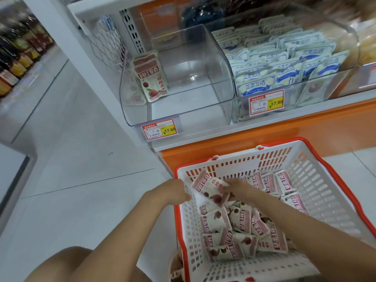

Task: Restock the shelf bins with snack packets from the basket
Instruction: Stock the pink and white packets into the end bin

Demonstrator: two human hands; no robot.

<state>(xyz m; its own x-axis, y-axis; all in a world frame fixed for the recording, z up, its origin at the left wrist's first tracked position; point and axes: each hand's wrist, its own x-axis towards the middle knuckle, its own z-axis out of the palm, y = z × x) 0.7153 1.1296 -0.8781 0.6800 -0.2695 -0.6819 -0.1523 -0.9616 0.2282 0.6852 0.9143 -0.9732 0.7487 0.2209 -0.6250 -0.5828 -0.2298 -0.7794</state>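
Observation:
A white basket with a red rim (317,192) sits on the floor below the shelf, holding several pink-and-white snack packets (240,226). My left hand (175,190) and my right hand (237,189) both grip a small stack of packets (211,189) at the basket's near-left corner. On the shelf above, a clear bin (183,110) holds only a few matching packets (151,76) leaning against its left wall.
The bin to the right (284,70) is packed with blue-and-white packets. Price tags (159,129) hang on the bin fronts. An orange shelf base (305,131) runs behind the basket. Grey floor tiles (81,180) spread left; bottles (18,58) line a far aisle.

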